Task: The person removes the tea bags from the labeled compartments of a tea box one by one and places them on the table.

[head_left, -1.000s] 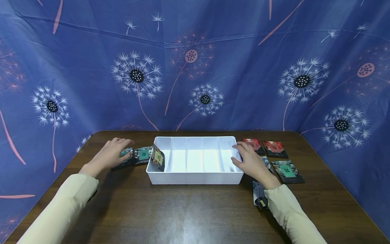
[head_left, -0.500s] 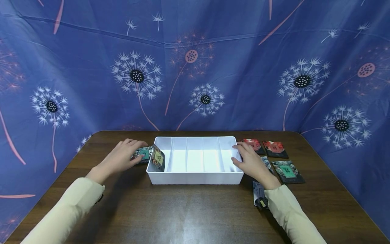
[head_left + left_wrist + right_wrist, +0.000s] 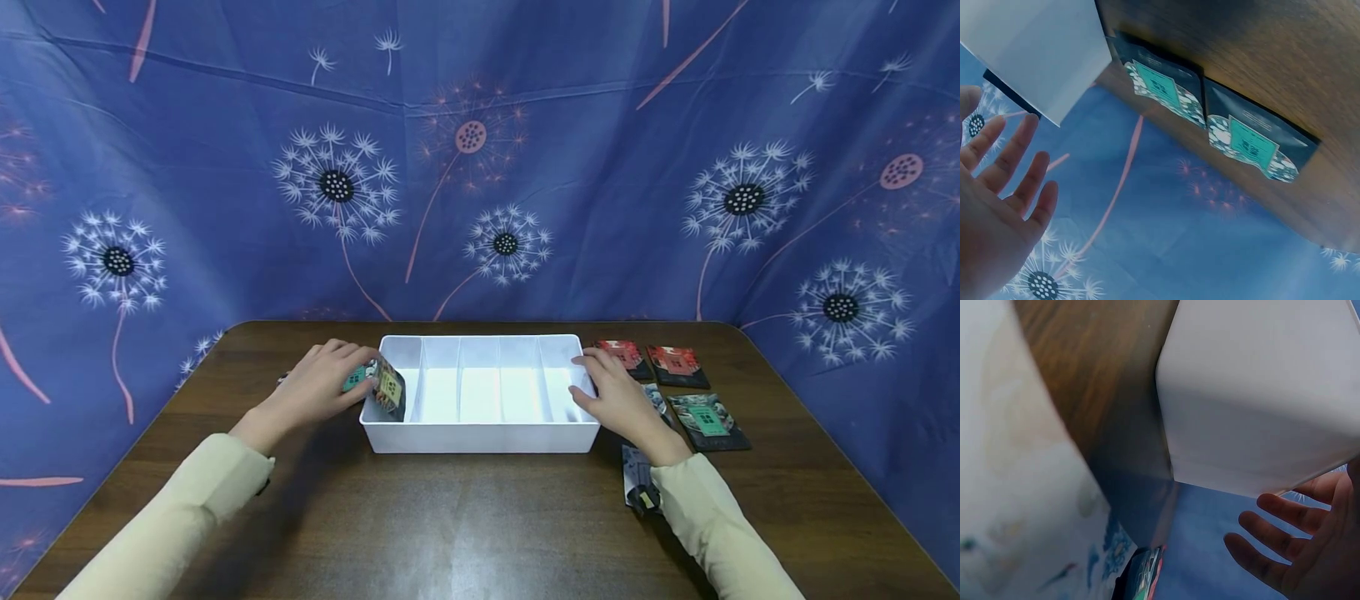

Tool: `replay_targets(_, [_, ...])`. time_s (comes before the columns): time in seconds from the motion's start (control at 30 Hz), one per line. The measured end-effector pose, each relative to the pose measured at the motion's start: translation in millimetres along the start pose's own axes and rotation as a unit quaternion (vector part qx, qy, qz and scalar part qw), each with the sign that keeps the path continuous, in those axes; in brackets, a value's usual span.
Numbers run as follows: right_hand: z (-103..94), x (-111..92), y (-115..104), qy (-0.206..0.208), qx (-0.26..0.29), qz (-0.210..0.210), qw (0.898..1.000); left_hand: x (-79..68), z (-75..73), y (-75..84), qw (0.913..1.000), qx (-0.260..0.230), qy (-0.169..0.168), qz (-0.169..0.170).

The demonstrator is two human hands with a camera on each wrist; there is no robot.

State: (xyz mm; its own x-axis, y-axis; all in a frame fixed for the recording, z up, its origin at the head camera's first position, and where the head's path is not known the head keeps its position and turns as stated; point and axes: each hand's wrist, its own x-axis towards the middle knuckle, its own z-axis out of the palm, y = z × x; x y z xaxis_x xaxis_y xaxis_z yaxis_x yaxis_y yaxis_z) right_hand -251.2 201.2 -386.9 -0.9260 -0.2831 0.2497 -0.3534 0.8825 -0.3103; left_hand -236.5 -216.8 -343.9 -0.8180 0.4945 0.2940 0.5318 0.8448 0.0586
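My left hand (image 3: 318, 385) reaches over the left end of a white divided tray (image 3: 480, 439), fingers extended. Its thumb and fingertips are at a dark packet (image 3: 388, 390) with a yellow label, which leans upright in the leftmost compartment. In the left wrist view the fingers are spread near the packet's dark edge (image 3: 1010, 94); firm contact cannot be made out. Beneath this hand, two dark packets with green labels, one packet (image 3: 1160, 90) beside another packet (image 3: 1250, 144), lie on the table. My right hand (image 3: 618, 396) rests on the tray's right rim with loosely extended fingers.
Right of the tray are two red-labelled packets, one packet (image 3: 622, 357) left of the other packet (image 3: 678, 367), and a green-labelled packet (image 3: 708, 422). A bluish packet (image 3: 655, 398) is partly hidden by my right hand. A grey packet (image 3: 636, 471) lies by my right sleeve.
My left hand has moved right, from above the outer green-labelled packet, past the second one, to the yellow-labelled packet in the tray. My right hand and the tray have stayed put.
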Motion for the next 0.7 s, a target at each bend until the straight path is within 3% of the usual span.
replay_targets(0.7, [-1.2,1.1,-0.6,-0.002,0.001,-0.002,1.000,5.6,8.5,7.2,0.9997,0.018,0.012,0.009])
